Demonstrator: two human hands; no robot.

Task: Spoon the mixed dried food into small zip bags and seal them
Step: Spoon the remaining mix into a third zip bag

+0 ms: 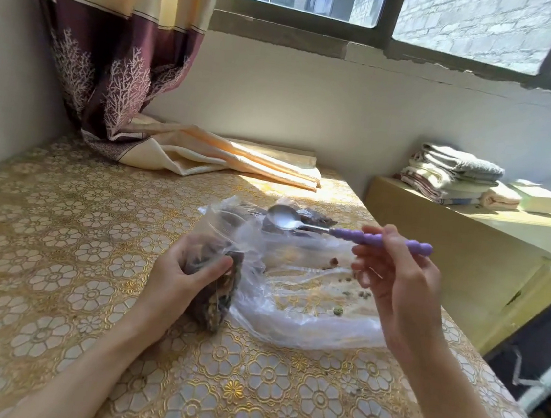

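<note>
The left hand (pixel 184 277) grips a small zip bag (pixel 216 291) stuffed with dark mixed dried food, thumb curled across its front and fingers wrapped behind, the bag's base resting on the table (pixel 56 252); its clear open top rises above the thumb. To the right of that grip, the right hand (pixel 393 274) pinches the purple handle of a spoon (pixel 350 233) between thumb and fingertips, palm turned up, holding it roughly level in the air. The metal bowl of the spoon looks empty and points left, just above and beyond the bag's mouth. Between and below the two hands lies a large clear plastic bag (pixel 306 315), spread flat on the flowered gold tablecloth, with a few loose bits of dried food scattered inside and a darker heap of it under the spoon's bowl. Further off, a curtain (pixel 118 70) drapes onto the table's far corner, and folded towels (pixel 453 174) sit on a yellow cabinet (pixel 452 246) to the right.
</note>
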